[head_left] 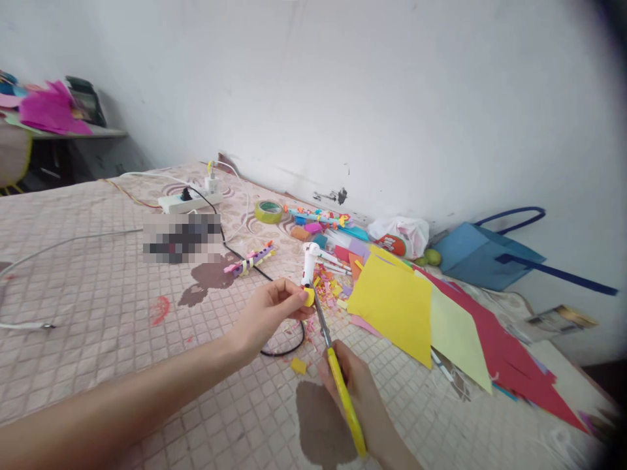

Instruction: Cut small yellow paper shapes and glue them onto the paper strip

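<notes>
My left hand (pixel 279 305) pinches a small piece of yellow paper (pixel 308 297) between thumb and fingers. Yellow-handled scissors (pixel 343 385) are gripped in my right hand (pixel 360 385), their metal blades reaching up to the yellow piece's right edge. Whether the blades touch the paper I cannot tell. Just beyond my left fingertips is a white glue gun (pixel 309 262). Small paper scraps (pixel 336 287) in several colours lie scattered behind the blades, and one yellow scrap (pixel 298 365) rests nearer me. A purple strip with small coloured pieces on it (pixel 251 261) lies to the left.
Yellow sheets (pixel 394 303) and red sheets (pixel 514 352) lie at right, near a blue bag (pixel 490 254). A tape roll (pixel 268 211) and a white power strip (pixel 189 202) stand toward the wall. A black cable (pixel 230 248) curves across the patterned cover (pixel 122 333).
</notes>
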Demonstrator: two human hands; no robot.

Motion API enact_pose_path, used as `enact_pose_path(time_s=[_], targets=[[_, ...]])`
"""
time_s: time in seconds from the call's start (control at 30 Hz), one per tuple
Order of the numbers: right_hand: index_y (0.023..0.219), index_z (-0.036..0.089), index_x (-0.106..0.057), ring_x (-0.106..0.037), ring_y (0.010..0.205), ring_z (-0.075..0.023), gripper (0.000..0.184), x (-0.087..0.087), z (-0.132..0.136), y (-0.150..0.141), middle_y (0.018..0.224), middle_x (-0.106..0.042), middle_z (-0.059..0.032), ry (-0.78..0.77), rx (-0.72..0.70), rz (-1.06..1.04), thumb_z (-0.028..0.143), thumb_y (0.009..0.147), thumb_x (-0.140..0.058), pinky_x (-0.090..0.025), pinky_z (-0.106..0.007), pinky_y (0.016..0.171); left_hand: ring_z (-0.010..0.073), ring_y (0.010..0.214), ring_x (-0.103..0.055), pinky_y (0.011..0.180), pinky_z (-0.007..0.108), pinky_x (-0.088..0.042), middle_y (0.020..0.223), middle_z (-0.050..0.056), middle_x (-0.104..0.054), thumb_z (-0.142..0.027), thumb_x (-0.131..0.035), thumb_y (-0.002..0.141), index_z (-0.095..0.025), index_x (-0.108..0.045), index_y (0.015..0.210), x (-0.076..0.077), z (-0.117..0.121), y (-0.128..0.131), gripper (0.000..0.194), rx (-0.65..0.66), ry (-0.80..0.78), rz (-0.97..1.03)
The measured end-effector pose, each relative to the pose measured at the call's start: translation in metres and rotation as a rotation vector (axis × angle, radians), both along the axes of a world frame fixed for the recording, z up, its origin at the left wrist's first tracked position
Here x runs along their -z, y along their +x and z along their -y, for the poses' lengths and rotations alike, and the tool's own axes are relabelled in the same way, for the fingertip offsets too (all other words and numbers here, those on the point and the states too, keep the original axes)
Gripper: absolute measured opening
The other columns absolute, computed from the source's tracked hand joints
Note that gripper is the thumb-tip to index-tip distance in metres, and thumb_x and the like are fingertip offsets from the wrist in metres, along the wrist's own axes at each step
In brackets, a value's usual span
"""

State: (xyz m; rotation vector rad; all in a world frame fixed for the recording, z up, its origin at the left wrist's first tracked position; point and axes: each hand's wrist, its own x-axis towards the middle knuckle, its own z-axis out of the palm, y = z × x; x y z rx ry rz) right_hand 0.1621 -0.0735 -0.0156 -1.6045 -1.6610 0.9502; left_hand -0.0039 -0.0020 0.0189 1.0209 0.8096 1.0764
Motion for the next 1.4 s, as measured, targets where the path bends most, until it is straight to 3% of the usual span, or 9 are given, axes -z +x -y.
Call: enact_pose_path(time_s=[0.63,1.4], targets=[[0.064,0.022,-0.034,-0.034,0.053,-0.0117,0.024,-0.0009,0.0001,-0.0009,0.055,-0.035,0.0061,-0.026,0.001,-0.025,0.033,0.076,-0.051,-0.029,-0.022,0.049,0.0104,0.065,-0.063,0.070,0.024,-0.048,0.068,-0.002,-0.065,-0.030,-0.066,0.074,-0.014,-0.056,0.073,0.0003,-0.0002,-0.0009,0.018,0.020,-0.024,0.038],[0.064,0.022,-0.034,-0.032,0.053,-0.0111,0.029,0.0010,-0.0006,0.0029,0.057,-0.033,0.0065,-0.022,0.013,0.074,0.043,0.079,-0.048,-0.027,-0.022,0.049,0.0097,0.065,-0.061,0.069,0.022,-0.049,0.069,0.000,-0.065,-0.028,-0.063,0.076,-0.013,-0.055,0.075,-0.0015,-0.0013,-0.0020,0.017,0.026,-0.012,0.038]])
